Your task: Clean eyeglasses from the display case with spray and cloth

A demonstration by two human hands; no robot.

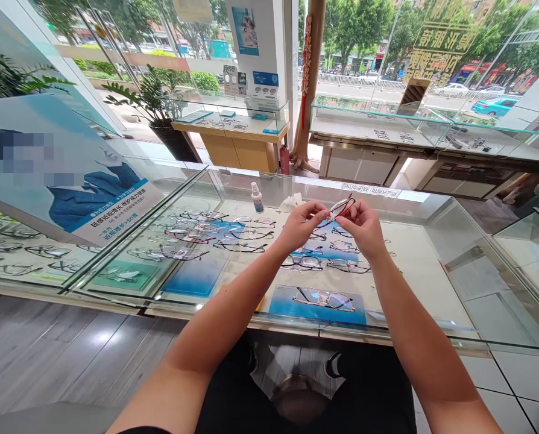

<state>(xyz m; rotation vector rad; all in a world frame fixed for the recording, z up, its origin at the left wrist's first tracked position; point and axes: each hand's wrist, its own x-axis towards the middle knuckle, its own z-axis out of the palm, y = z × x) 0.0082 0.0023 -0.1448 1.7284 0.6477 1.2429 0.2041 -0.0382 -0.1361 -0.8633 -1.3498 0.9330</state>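
Left hand (pixel 302 224), right hand (pixel 364 224) both pinching red glasses (pixel 345 208) over the spectacle-filled showcase (pixel 436 265); bottle (pixel 257 200) near its far edge; poster (pixel 77 208) reads "保护视力健康".

Far to the left of the left grip (pixel 300 224) is a big blue and white poster (pixel 84 166). Behind it, a leafy green plant (pixel 154 96) grows in a black pot (pixel 175 140). Straight past the left grip, a red fire extinguisher (pixel 284 160) stands near a brown wooden post (pixel 313 72). Outside, far beyond the right grip (pixel 363 228), are green trees (pixel 355 30) and a blue car (pixel 494 106).
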